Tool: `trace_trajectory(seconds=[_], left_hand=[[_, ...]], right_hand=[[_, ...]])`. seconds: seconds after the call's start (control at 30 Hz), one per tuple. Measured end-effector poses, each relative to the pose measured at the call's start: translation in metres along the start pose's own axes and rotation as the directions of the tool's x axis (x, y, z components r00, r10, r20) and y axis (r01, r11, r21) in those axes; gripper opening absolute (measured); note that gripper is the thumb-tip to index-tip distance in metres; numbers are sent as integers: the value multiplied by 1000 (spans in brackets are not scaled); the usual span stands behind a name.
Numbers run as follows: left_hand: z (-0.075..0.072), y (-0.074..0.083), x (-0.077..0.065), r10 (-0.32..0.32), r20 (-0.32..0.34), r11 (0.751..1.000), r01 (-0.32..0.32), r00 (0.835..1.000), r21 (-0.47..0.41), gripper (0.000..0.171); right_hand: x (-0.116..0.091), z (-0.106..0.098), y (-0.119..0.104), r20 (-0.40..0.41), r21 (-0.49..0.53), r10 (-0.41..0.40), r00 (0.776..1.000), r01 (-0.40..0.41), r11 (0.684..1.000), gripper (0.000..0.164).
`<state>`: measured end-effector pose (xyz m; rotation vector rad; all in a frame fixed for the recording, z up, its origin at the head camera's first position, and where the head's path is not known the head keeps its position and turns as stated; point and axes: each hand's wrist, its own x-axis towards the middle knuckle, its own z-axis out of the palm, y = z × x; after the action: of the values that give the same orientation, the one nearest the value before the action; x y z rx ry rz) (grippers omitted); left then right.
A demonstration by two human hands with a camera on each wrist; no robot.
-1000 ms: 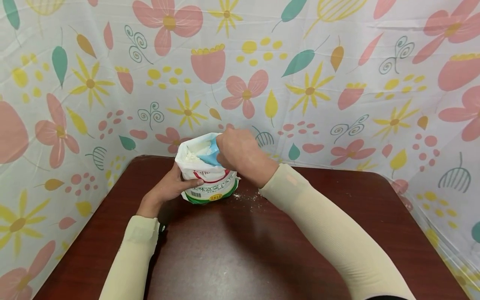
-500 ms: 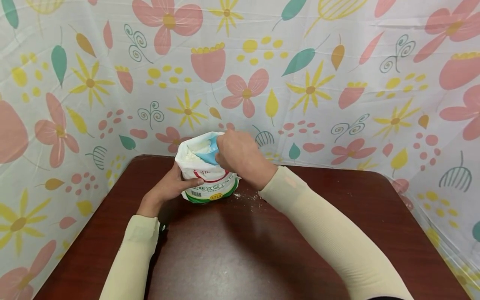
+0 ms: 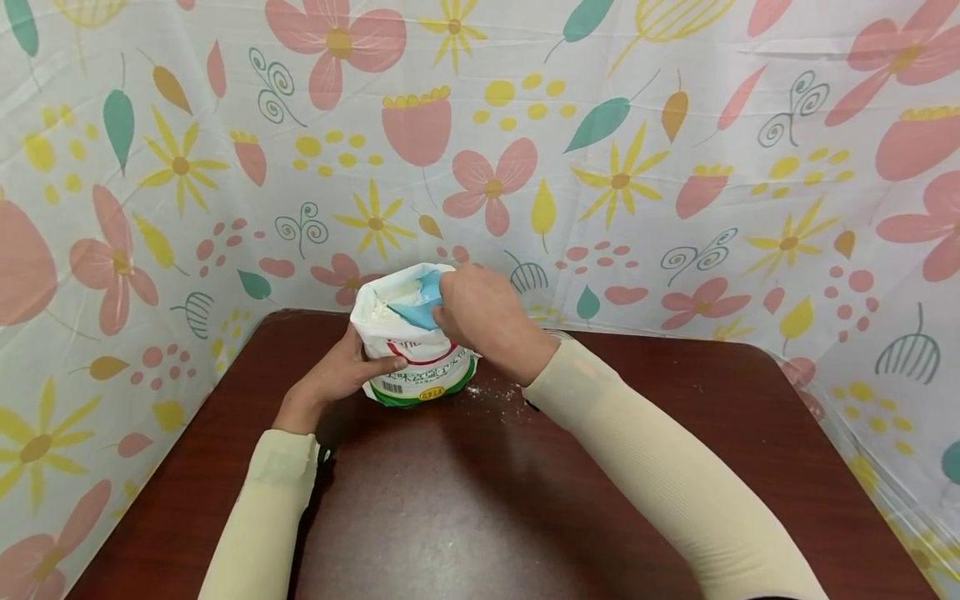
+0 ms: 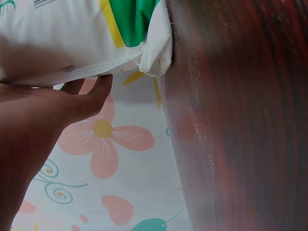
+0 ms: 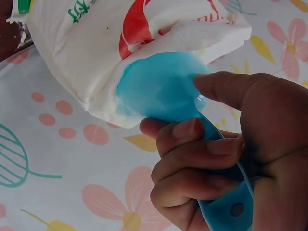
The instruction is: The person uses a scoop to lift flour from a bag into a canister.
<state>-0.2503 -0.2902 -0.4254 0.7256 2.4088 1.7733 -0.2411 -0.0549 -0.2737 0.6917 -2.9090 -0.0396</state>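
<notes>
An opened white flour bag (image 3: 420,350) with red and green print stands upright on the table, its mouth full of white flour (image 3: 386,312). My left hand (image 3: 330,377) grips the bag's left side, thumb across the front; in the left wrist view its fingers (image 4: 98,96) lie against the bag's side. My right hand (image 3: 491,317) holds a blue scoop (image 3: 420,312) at the bag's mouth. Seen from the right wrist, the fingers curl round the scoop's handle (image 5: 231,207), and its bowl (image 5: 156,86) sits partly inside the bag.
A dark red-brown table (image 3: 450,500) carries the bag near its back edge. Spilled flour (image 3: 495,395) dusts the tabletop right of the bag. A flower-printed white curtain (image 3: 495,108) hangs behind and along both sides.
My right hand and the scoop have shifted very slightly to the right at the bag's mouth. The left hand and the bag look almost unmoved.
</notes>
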Motion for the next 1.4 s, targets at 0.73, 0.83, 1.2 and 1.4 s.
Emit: trace_trajectory(seconds=[0.73, 0.83, 1.2, 1.4], left_hand=[[-1, -1, 1, 12, -5, 1000, -12, 1000, -18, 108], [-1, -1, 1, 21, -1, 1000, -21, 1000, -15, 106], [-1, -1, 4, 0, -18, 1000, 0, 1000, -1, 110], [-3, -3, 4, 18, -16, 1000, -17, 1000, 14, 111]], right_hand=[[-1, 4, -2, 15, -8, 52, 999, -52, 999, 30], [-1, 3, -1, -6, -9, 44, 999, -44, 999, 31], [-2, -9, 7, 5, -11, 56, 998, -55, 998, 34], [-4, -15, 10, 6, -16, 27, 1000, -27, 1000, 31]])
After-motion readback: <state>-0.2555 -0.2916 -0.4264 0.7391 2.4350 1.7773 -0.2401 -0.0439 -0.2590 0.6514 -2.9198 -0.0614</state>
